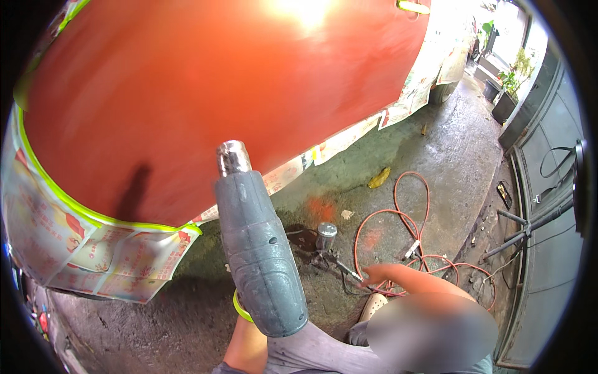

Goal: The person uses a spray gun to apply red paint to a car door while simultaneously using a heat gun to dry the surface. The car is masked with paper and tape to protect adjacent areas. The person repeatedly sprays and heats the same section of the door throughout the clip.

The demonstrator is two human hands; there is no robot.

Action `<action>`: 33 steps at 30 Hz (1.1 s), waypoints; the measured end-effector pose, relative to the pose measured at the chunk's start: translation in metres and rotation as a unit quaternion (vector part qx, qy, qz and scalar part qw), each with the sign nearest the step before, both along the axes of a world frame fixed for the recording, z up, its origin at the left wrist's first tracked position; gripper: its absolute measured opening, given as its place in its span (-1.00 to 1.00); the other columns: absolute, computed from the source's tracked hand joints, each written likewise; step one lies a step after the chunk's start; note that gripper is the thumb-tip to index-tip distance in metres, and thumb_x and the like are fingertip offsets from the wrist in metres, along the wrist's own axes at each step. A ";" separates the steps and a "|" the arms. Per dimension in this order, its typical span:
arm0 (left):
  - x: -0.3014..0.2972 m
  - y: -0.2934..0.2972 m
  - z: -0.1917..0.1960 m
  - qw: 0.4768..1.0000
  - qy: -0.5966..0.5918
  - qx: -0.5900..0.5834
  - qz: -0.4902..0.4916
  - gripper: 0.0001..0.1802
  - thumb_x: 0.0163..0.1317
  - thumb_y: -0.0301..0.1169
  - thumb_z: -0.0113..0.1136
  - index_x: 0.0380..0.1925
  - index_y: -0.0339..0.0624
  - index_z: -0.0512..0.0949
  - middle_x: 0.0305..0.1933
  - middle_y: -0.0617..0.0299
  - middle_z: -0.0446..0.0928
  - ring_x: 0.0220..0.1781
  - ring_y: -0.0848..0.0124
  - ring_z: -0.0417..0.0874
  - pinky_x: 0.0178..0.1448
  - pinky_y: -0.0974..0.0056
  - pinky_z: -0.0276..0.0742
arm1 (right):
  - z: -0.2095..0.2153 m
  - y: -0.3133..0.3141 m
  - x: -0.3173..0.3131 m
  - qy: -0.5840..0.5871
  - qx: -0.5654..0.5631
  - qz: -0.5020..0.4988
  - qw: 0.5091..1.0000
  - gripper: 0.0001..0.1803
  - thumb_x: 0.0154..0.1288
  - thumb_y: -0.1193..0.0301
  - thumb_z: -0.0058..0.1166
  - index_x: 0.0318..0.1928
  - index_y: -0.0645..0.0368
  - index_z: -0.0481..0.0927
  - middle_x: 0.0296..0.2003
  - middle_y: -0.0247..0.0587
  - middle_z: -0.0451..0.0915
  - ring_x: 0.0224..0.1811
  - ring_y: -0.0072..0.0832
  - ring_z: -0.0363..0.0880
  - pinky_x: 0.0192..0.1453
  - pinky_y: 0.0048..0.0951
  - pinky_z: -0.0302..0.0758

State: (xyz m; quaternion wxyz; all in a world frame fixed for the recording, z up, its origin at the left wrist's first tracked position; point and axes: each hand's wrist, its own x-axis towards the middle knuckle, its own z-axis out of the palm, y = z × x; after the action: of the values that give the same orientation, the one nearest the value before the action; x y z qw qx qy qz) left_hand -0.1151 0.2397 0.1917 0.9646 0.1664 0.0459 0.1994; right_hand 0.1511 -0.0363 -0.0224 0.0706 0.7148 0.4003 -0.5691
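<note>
A grey heat gun (260, 249) with a metal nozzle is held up before the red panel of a vehicle (218, 100), its nozzle toward the panel. My left hand is hidden behind its body; the forearm below wears a yellow-green band (242, 308). That hand appears to grip the heat gun. My right hand (377, 273) hangs low at the right, fingers stretched leftward, nearest to a hose fitting. A spray gun (325, 240) with a metal cup lies on the ground in front of it. Yellow-green tape (53, 187) edges the panel, with printed paper sheets (106, 258) around it.
A red air hose (428, 212) loops over the wet concrete floor (461, 162). A yellow leaf (379, 178) lies beneath the panel. Along the right stand a grey metal gate (551, 268), metal bars and a phone-like object (504, 194). Potted plants (514, 81) stand farther back.
</note>
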 end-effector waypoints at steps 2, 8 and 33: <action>0.002 -0.001 0.002 1.000 -0.003 -0.005 -0.007 -0.66 0.42 -0.29 0.18 0.10 -0.20 0.54 0.01 0.13 0.66 -0.08 0.30 0.67 0.06 0.12 0.57 | 0.037 -0.066 -0.023 0.031 -0.001 -0.030 0.999 0.16 0.25 -0.47 -0.01 0.45 0.33 0.30 0.46 0.17 0.31 0.51 0.00 0.29 0.58 -0.07 0.19; 0.001 0.000 0.013 1.000 -0.009 -0.015 -0.020 -0.63 0.43 -0.23 0.18 0.11 -0.19 0.54 0.01 0.12 0.66 -0.10 0.28 0.67 0.04 0.09 0.56 | 0.198 -0.145 -0.048 0.286 -0.135 -0.464 0.828 0.06 0.41 -0.44 -0.27 0.54 0.21 0.20 0.50 -0.03 0.29 0.54 -0.17 0.26 0.60 -0.16 0.15; -0.060 -0.052 0.044 0.985 0.018 -0.171 -0.022 -0.54 0.43 -0.23 0.16 0.18 -0.34 0.47 0.12 -0.12 0.58 0.08 -0.01 0.66 0.31 -0.18 0.56 | 0.470 0.255 0.098 -0.441 0.730 0.110 0.510 -0.62 0.41 0.13 0.03 -0.47 0.09 0.59 -0.62 -0.22 0.60 -0.45 -0.19 0.67 0.62 0.16 0.07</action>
State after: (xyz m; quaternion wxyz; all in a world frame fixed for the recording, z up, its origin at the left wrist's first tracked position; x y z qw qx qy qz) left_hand -0.1752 0.1878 0.2356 0.9820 0.0037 0.0928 0.1642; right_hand 0.2489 0.2189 0.4475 -0.2462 0.6234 0.6672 0.3250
